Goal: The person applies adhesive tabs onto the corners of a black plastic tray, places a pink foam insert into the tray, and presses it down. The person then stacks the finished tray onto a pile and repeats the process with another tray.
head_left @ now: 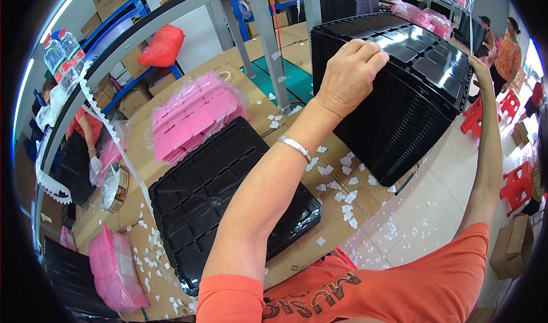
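A tall stack of nested black plastic trays [394, 112] stands tilted at the table's right end, its shiny top divided into compartments. My left hand [355, 66] has its fingers curled over the upper near edge of the stack, pinching the top tray's rim. At the far right corner, my right hand [480, 72] grips the stack's edge; its fingers are partly hidden. A silver bracelet [294, 146] circles my left wrist. Under my left forearm, another black compartment tray [200, 203] lies flat on the cardboard-covered table, partly covered by the arm.
Pink trays in clear plastic [197, 114] lie beyond the flat tray, with another pink pack [117, 269] at left. White paper scraps [348, 194] litter the table [302, 260]. A grey metal post [265, 37] rises behind. Other people work nearby. Red stools [516, 186] stand at right.
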Available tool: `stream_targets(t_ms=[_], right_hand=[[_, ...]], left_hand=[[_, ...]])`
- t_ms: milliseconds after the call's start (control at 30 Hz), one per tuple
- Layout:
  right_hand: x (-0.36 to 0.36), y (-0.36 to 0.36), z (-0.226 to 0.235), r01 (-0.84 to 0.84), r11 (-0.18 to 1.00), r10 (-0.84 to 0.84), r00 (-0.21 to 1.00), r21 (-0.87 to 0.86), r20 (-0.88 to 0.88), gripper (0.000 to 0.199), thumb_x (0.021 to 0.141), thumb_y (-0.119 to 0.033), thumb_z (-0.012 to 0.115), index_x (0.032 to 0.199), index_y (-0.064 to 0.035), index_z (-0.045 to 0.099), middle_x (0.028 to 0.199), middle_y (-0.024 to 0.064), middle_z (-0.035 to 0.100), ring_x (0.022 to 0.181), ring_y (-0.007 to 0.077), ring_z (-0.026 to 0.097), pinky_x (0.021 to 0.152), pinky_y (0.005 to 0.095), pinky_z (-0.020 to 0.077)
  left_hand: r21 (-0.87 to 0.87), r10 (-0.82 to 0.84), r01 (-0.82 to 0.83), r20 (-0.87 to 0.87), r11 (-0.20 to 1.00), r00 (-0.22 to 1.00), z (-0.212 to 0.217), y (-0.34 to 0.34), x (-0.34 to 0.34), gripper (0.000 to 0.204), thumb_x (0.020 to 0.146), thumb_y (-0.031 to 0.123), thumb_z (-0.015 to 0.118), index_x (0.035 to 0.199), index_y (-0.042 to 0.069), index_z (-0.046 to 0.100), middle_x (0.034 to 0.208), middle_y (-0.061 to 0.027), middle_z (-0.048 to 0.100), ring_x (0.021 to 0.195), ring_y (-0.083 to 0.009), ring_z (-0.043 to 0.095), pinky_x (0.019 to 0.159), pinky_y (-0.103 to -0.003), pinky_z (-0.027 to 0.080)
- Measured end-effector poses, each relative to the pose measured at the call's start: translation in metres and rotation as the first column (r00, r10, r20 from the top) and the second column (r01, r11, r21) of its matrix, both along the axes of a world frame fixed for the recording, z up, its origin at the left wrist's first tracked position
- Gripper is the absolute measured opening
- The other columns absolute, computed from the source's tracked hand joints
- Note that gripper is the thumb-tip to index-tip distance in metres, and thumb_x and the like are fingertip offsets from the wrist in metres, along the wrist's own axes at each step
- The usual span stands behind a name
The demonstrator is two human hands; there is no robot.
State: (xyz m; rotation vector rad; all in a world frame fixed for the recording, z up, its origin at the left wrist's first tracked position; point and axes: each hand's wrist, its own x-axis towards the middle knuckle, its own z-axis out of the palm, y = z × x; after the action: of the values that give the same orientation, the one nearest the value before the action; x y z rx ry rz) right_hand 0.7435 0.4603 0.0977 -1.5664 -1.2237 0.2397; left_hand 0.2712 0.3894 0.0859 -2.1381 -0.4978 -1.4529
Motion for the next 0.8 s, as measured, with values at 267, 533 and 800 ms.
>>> stream_targets(t_ms=[267, 533, 800], right_hand=[[0.028, -0.003, -0.006, -0.121, 0.992, 0.114, 0.985, 0.047, 0.128, 0.024, 0.085, -0.042, 0.062, 0.090, -0.0185, 0.064, 0.071, -0.0093, 0.041, 0.066, 0.0060, 0.036, 0.058, 0.0299, 0.0285], [-0.015, 0.028, -0.016, 0.021, 0.997, -0.028, 0.995, -0.072, -0.100, 0.028, 0.085, -0.039, 0.059, 0.106, -0.0203, 0.067, 0.079, -0.0089, 0.052, 0.077, 0.0069, 0.048, 0.071, 0.0351, 0.0351], [-0.013, 0.000, -0.002, 0.053, 0.991, -0.063, 0.995, -0.124, -0.079, 0.011, 0.080, -0.036, 0.060, 0.077, -0.0266, 0.057, 0.069, -0.0111, 0.040, 0.066, 0.0047, 0.038, 0.065, 0.0290, 0.0305]], left_hand=[[0.004, -0.018, 0.018, 0.041, 1.000, 0.999, -0.005, -0.004, -0.004, 0.025, 0.072, -0.006, 0.062, 0.093, 0.006, 0.064, 0.097, -0.0052, 0.064, 0.096, -0.0249, 0.061, 0.086, -0.036, 0.051], [-0.004, 0.040, -0.040, 0.082, 0.999, 0.996, -0.009, -0.004, -0.014, 0.023, 0.073, -0.003, 0.061, 0.094, 0.006, 0.064, 0.098, -0.0060, 0.063, 0.097, -0.0255, 0.060, 0.086, -0.037, 0.050], [-0.005, -0.010, 0.011, 0.094, 1.000, 0.996, -0.011, -0.004, -0.010, 0.025, 0.073, -0.001, 0.060, 0.096, 0.007, 0.062, 0.100, -0.0058, 0.062, 0.098, -0.0257, 0.059, 0.087, -0.037, 0.048]])
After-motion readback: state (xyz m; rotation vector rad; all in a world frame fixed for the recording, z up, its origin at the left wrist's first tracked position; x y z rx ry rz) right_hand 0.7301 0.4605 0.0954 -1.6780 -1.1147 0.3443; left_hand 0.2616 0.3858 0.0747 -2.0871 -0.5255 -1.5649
